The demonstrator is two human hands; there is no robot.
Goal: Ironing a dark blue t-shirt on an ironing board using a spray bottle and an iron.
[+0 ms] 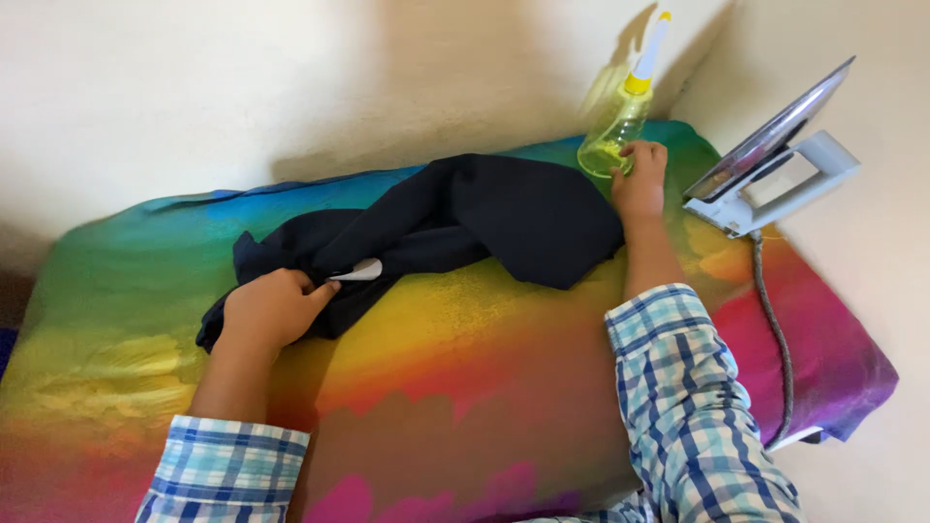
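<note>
Dark navy cloth (465, 228) lies bunched on the rainbow-covered ironing board (465, 387), left hand (271, 308) closed in a grip on its near-left edge, right hand (639, 179) fingertips loosely touching the yellow spray bottle (620, 121) beside the upright iron (770, 160).

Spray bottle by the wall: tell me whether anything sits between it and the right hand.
Nothing visible does. The right hand already has its fingertips at the base of the spray bottle. The dark garment lies just beside it to the left, and the iron stands off to the right.
</note>
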